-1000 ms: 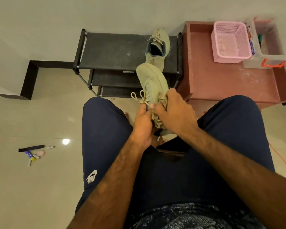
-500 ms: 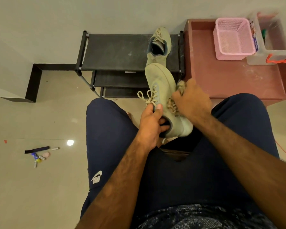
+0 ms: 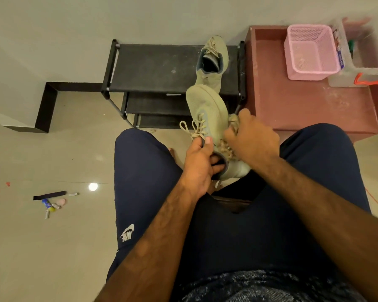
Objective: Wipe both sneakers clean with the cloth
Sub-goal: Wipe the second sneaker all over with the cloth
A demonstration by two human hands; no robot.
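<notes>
A pale green sneaker (image 3: 206, 107) is held between my knees, toe pointing away from me. My left hand (image 3: 200, 164) grips its collar, thumb on the tongue and fingers inside the opening. My right hand (image 3: 250, 139) holds a crumpled beige cloth (image 3: 233, 120) against the sneaker's right side. The second pale green sneaker (image 3: 212, 62) stands on the top of a black shoe rack (image 3: 153, 66), its opening facing me.
A reddish low table (image 3: 303, 105) at the right carries a pink mesh basket (image 3: 310, 53) and a clear plastic box (image 3: 358, 68). Small items (image 3: 51, 202) lie on the tiled floor at the left. My legs in dark trousers fill the lower middle.
The sneaker has turned so its right side faces my right hand. My right hand has moved with the cloth from the laces to that side. My left thumb now lies on the tongue.
</notes>
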